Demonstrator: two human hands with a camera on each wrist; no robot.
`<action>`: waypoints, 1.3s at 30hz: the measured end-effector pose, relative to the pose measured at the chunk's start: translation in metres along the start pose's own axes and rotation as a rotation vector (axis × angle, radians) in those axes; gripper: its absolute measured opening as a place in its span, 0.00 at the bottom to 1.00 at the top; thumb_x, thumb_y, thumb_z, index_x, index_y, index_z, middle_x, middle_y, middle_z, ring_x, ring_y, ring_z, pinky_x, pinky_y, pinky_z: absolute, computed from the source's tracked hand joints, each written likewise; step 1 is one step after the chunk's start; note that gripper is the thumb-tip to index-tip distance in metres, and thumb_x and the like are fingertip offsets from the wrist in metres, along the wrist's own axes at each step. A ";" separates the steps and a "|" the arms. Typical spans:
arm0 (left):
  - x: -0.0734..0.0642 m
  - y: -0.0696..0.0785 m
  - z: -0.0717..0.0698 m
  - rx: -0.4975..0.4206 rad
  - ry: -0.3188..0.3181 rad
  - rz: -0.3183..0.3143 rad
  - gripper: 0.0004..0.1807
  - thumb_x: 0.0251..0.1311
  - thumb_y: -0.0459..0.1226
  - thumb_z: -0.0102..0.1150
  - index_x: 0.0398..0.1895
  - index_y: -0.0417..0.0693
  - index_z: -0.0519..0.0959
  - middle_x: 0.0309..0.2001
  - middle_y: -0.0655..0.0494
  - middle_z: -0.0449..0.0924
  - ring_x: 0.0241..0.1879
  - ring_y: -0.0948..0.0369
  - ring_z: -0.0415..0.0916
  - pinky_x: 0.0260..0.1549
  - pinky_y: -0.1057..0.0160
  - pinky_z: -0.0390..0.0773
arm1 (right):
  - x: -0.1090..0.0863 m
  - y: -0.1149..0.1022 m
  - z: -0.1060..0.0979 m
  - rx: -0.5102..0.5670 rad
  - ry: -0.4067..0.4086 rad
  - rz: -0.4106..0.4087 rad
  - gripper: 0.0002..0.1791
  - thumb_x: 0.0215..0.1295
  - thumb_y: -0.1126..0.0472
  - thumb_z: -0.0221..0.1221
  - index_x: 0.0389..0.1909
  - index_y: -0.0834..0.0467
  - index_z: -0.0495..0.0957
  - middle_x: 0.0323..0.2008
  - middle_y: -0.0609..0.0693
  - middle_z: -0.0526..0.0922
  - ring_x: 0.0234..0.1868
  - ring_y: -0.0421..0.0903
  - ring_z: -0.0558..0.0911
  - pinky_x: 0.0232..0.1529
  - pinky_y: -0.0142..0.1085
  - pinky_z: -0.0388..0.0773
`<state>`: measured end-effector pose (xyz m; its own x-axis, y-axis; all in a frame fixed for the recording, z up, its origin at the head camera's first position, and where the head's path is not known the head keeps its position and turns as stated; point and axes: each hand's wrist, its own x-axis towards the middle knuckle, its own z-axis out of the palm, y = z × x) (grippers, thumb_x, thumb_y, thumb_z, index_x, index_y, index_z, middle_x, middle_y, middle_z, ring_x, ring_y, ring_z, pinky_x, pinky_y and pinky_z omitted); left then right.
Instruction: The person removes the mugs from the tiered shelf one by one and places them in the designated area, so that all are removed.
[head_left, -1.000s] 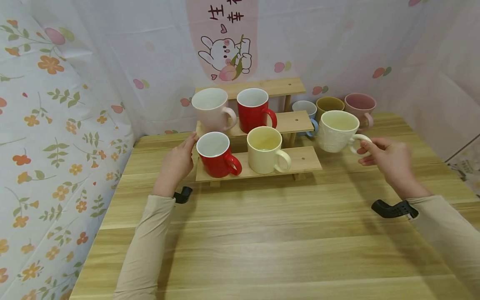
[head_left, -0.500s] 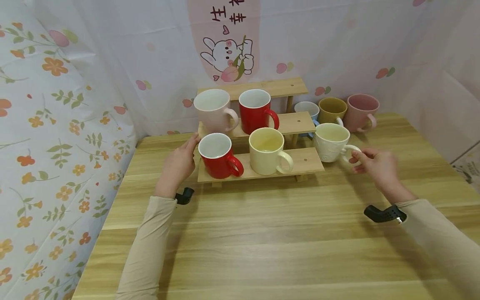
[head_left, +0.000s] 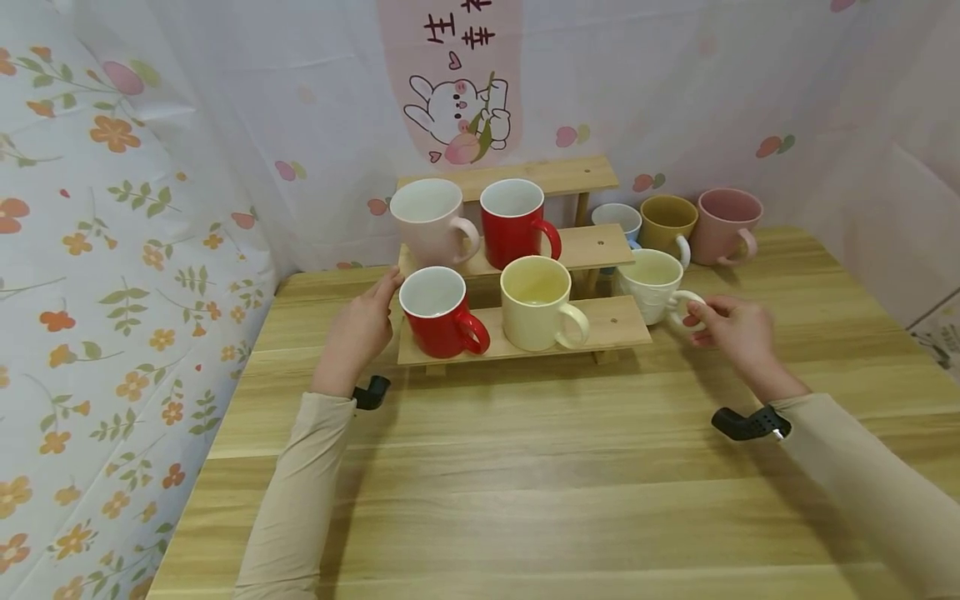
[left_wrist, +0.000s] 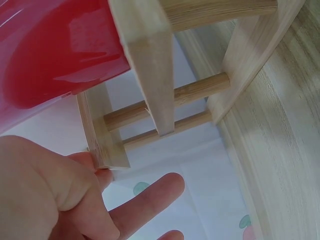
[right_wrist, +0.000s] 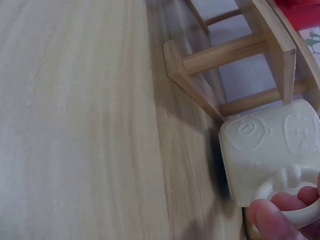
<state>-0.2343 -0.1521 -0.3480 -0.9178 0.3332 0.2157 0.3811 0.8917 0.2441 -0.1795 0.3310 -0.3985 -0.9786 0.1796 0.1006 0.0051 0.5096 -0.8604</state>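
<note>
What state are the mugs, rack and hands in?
Cream mug, held roughly upright
Yellow mug, upright
Front red mug, upright
Rear red mug, upright
Pale pink mug, upright
Blue mug, upright, partly hidden
Brown mug, upright
Dark pink mug, upright
Rack, standing
Left hand, touching rack
Right hand, holding cream mug

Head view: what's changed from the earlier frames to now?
Cream mug moved left and lower in view, up to the rack's right end; right hand moved with it, gripping the handle throughout. That uncovered the handle of the brown mug. No new grip or release.

Unchanged: rack, yellow mug on it, left hand at its left end.
</note>
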 end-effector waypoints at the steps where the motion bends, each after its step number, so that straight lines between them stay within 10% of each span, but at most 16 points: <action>1: 0.000 0.000 0.000 -0.002 0.000 0.003 0.31 0.59 0.24 0.49 0.68 0.45 0.64 0.69 0.51 0.66 0.36 0.42 0.81 0.32 0.47 0.79 | 0.000 0.001 0.001 0.007 0.001 0.003 0.21 0.71 0.59 0.51 0.45 0.77 0.75 0.16 0.20 0.75 0.17 0.27 0.79 0.21 0.25 0.78; 14: 0.001 0.001 0.000 -0.018 -0.018 -0.009 0.31 0.59 0.23 0.48 0.68 0.45 0.64 0.70 0.51 0.64 0.39 0.43 0.81 0.33 0.48 0.79 | 0.007 0.002 0.013 -0.025 0.022 0.017 0.22 0.71 0.55 0.52 0.45 0.74 0.77 0.17 0.20 0.74 0.17 0.25 0.79 0.21 0.24 0.78; 24: 0.003 0.001 0.000 -0.014 -0.017 -0.004 0.31 0.59 0.23 0.48 0.68 0.45 0.64 0.70 0.51 0.64 0.38 0.43 0.81 0.35 0.48 0.79 | 0.019 0.004 0.021 -0.037 0.034 0.027 0.23 0.71 0.56 0.52 0.46 0.76 0.77 0.23 0.41 0.84 0.16 0.26 0.78 0.21 0.24 0.78; 39: 0.001 0.001 0.000 -0.028 -0.011 -0.011 0.30 0.59 0.24 0.49 0.67 0.45 0.65 0.70 0.52 0.63 0.37 0.44 0.81 0.33 0.49 0.79 | 0.017 0.001 0.034 -0.014 0.060 0.037 0.23 0.70 0.55 0.53 0.42 0.75 0.79 0.16 0.22 0.75 0.16 0.25 0.78 0.20 0.22 0.76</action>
<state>-0.2352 -0.1505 -0.3477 -0.9231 0.3267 0.2026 0.3736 0.8867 0.2725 -0.2036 0.3056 -0.4145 -0.9635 0.2486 0.0996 0.0440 0.5138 -0.8568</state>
